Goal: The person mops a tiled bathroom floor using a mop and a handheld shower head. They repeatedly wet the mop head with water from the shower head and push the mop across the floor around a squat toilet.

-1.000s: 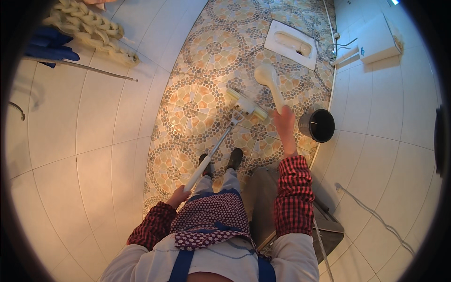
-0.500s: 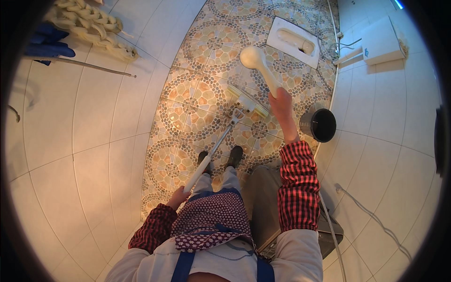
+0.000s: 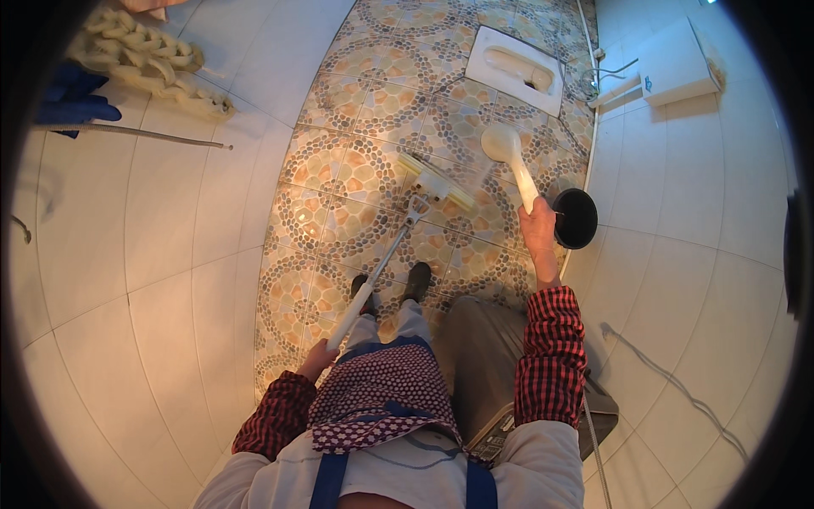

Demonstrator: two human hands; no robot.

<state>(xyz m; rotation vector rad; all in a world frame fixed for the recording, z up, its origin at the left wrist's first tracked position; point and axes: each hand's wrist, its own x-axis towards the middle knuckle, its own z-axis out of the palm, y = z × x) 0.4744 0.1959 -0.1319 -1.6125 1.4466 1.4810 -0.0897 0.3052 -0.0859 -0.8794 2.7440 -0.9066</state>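
Left hand: yours (image 3: 317,360), fingers closed around the upper end of a white-gripped mop (image 3: 390,254), pole slanting away from your body.
Mop head: (image 3: 436,181) resting on the patterned floor (image 3: 284,293) ahead of your shoes (image 3: 415,282); the slanted pole apparently lets it sit there without your stooping.
Right hand: yours (image 3: 538,231), clamped on the handle end of a cream dipper-shaped tool (image 3: 518,170), arm outstretched, probably keeping its round head well forward of you.
Round head: above the floor, between mop head and squat toilet (image 3: 500,86); whether it carries anything, you cannot tell here.
Black bucket: (image 3: 585,222) just beside your right hand, near the wall (image 3: 653,191), seemingly within reach yet off the walkway.
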